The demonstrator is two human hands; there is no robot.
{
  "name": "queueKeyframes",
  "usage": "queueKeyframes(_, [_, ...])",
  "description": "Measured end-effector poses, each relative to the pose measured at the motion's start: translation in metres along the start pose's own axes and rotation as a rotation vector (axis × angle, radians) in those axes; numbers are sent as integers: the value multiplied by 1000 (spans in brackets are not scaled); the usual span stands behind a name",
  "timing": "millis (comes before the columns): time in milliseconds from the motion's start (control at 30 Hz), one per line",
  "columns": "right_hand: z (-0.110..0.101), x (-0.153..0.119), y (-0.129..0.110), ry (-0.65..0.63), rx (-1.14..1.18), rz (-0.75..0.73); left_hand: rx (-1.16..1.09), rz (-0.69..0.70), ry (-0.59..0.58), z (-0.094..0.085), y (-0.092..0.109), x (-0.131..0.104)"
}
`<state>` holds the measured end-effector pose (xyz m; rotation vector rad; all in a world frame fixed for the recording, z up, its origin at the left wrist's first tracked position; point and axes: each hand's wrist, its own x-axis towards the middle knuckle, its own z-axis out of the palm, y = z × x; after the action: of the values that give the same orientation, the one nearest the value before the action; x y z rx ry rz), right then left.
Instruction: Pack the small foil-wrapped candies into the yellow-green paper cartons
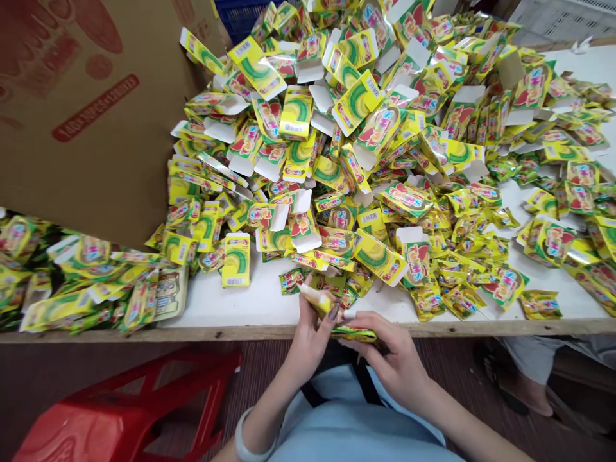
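Stool, red plastic, stands on the near side of the table, toward its left. Just over the table's near edge, the left hand has thumb and fingers closed around a small yellow box; the right hand pinches a green-and-yellow packet. On the table, right beyond both hands, lie loose packets, then heaped cartons. A large cardboard case leans over the table's left part; a blue crate sits at its far side.

Red stool: off the surface's near edge, left. Person's foot: same edge, right. White crate: beyond far edge, right.
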<state>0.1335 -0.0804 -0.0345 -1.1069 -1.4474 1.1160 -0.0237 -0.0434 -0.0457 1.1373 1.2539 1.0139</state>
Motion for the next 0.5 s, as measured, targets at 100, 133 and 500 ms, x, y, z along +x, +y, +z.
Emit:
queueKeyframes(100, [1, -3, -10, -74, 213, 105, -166, -53, 21, 0, 4, 0])
queueKeyframes(133, [-3, -1, -13, -85, 278, 136, -213, -70, 38, 0, 7, 1])
queueKeyframes(500, [-45, 64, -36, -53, 40, -248, -306, -260, -744, 5, 34, 5])
